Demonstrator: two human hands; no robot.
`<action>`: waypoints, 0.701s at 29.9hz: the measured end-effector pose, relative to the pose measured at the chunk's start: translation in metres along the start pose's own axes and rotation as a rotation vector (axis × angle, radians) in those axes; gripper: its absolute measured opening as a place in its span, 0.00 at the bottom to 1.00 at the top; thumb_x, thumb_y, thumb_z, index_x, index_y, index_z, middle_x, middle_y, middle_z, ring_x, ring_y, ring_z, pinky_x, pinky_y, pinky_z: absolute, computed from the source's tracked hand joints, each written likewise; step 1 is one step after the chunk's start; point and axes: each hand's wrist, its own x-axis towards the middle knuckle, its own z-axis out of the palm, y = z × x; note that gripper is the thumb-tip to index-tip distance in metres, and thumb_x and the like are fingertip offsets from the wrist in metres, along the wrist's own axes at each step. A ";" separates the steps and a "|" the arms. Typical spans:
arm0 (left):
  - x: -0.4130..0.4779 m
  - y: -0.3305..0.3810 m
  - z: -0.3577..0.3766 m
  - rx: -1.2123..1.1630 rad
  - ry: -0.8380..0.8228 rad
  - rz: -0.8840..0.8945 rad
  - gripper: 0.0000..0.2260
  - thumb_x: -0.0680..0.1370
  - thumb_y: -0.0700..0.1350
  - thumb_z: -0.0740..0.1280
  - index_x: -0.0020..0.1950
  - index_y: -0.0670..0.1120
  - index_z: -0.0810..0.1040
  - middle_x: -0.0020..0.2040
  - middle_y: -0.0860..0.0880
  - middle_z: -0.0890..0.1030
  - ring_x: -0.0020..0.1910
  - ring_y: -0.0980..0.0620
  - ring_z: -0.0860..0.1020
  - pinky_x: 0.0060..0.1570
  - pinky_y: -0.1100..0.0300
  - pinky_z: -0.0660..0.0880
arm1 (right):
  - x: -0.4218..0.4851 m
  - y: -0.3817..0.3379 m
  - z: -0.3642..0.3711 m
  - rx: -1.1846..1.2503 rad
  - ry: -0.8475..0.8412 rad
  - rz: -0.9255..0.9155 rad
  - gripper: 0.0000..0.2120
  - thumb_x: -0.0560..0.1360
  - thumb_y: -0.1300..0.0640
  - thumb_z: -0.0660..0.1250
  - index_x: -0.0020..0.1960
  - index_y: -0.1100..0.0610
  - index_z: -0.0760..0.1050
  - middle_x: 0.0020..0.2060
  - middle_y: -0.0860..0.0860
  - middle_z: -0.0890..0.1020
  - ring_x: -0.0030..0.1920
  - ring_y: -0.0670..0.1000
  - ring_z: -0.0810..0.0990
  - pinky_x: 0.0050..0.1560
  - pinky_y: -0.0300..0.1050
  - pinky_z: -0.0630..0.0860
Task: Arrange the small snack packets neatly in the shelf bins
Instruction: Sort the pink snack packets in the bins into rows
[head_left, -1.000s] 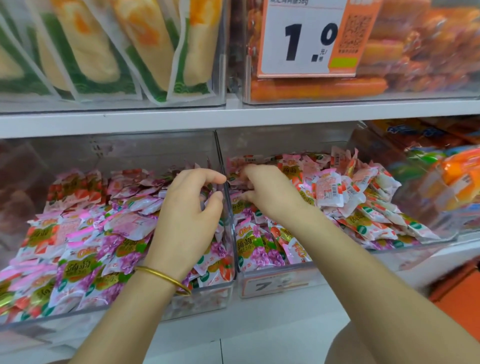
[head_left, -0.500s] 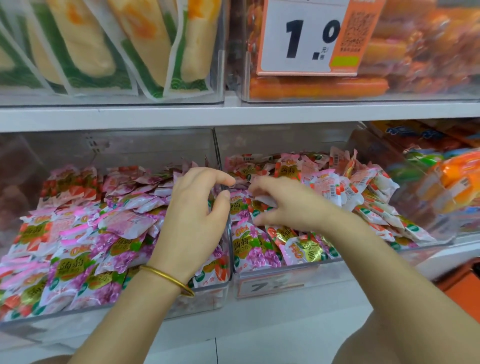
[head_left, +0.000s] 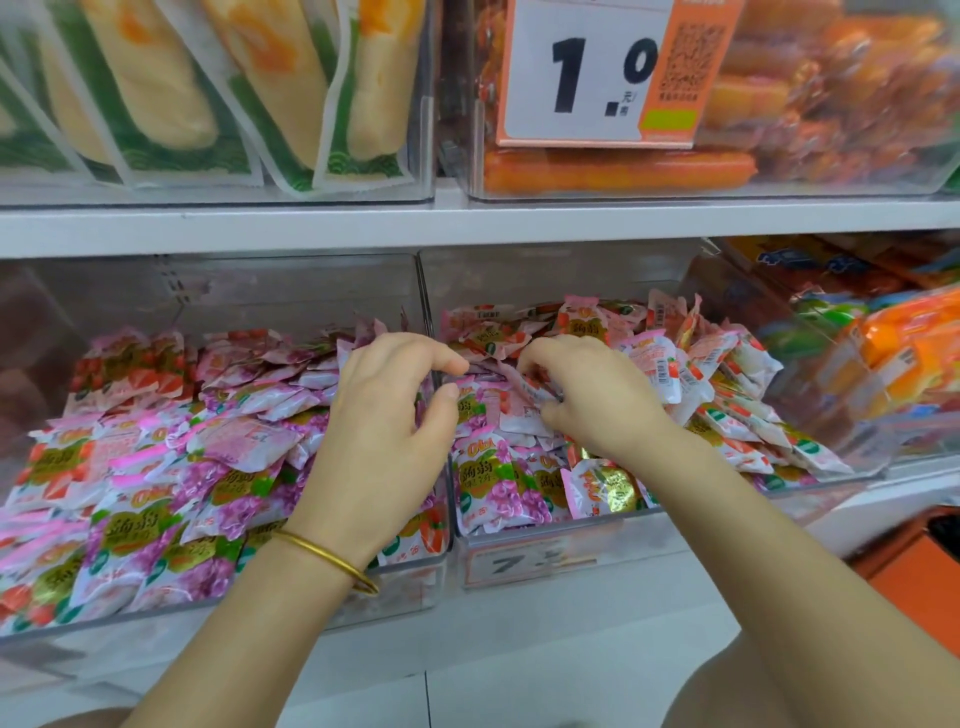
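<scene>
Two clear shelf bins stand side by side. The left bin (head_left: 260, 291) is heaped with pink and purple snack packets (head_left: 223, 483). The right bin (head_left: 519, 280) holds pink and red packets (head_left: 727, 374), with a few purple packets (head_left: 498, 483) at its front left. My left hand (head_left: 384, 431), with a gold bangle on the wrist, arches over the divider between the bins, thumb and fingers apart. My right hand (head_left: 597, 400) is inside the right bin near the divider, fingers curled on a pink packet (head_left: 519, 405).
A white shelf edge (head_left: 467, 223) runs above the bins. Higher up are a bin of yellow-green packs (head_left: 171, 93), a bin of orange sausages (head_left: 618, 171) and a "1.0" price card (head_left: 582, 73). A bin of orange packs (head_left: 893, 353) stands to the right.
My right hand has shifted a little to the right within the right bin and its fingers have curled onto packets. My left hand has stayed at the divider.
</scene>
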 end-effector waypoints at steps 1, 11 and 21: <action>0.000 0.000 0.000 0.007 0.003 0.010 0.08 0.76 0.39 0.64 0.51 0.50 0.77 0.51 0.57 0.74 0.57 0.59 0.68 0.56 0.81 0.56 | -0.001 0.000 0.001 0.012 -0.011 -0.019 0.16 0.71 0.62 0.66 0.58 0.51 0.72 0.54 0.51 0.77 0.55 0.56 0.73 0.47 0.47 0.70; -0.009 0.001 0.008 0.149 -0.106 0.098 0.19 0.72 0.57 0.53 0.46 0.53 0.83 0.64 0.57 0.73 0.70 0.57 0.58 0.68 0.56 0.50 | -0.006 -0.015 0.016 -0.206 -0.039 -0.018 0.26 0.70 0.43 0.69 0.63 0.54 0.70 0.63 0.50 0.70 0.63 0.55 0.67 0.58 0.48 0.66; -0.008 0.003 0.007 0.117 -0.119 0.051 0.15 0.73 0.52 0.58 0.51 0.52 0.82 0.66 0.57 0.72 0.72 0.56 0.58 0.71 0.54 0.52 | -0.013 -0.003 0.010 0.068 0.254 0.095 0.05 0.74 0.59 0.68 0.49 0.57 0.80 0.48 0.51 0.80 0.55 0.55 0.73 0.47 0.46 0.69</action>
